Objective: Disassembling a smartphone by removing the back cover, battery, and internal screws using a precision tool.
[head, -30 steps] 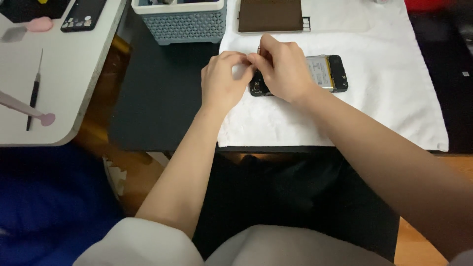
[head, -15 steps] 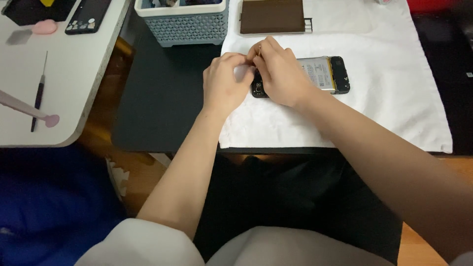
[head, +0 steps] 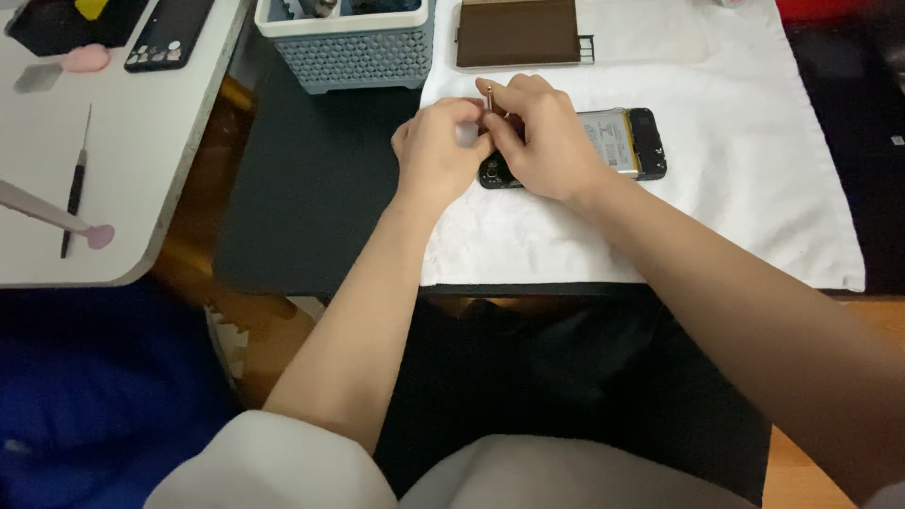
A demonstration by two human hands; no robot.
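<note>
The left hand [head: 438,146] and the right hand [head: 539,137] are pressed close together, fingers touching, over one end of an opened phone [head: 603,141]. The right hand pinches a thin little tool [head: 489,94] that sticks up between its fingers. The left hand is curled with its fingertips bunched up, but I cannot tell if it holds anything. The phone lies flat with its back off, and its insides show to the right of the hands. It sits on a white cloth [head: 735,207] spread over a black desk [head: 311,198]. Behind the hands there is a brown flat box [head: 517,33] on the cloth, and a grey basket [head: 363,52] with holes stands just beside it. Far off on a white table [head: 141,170] lie a thin black screwdriver [head: 75,184] and a pink stick [head: 57,215].
</note>
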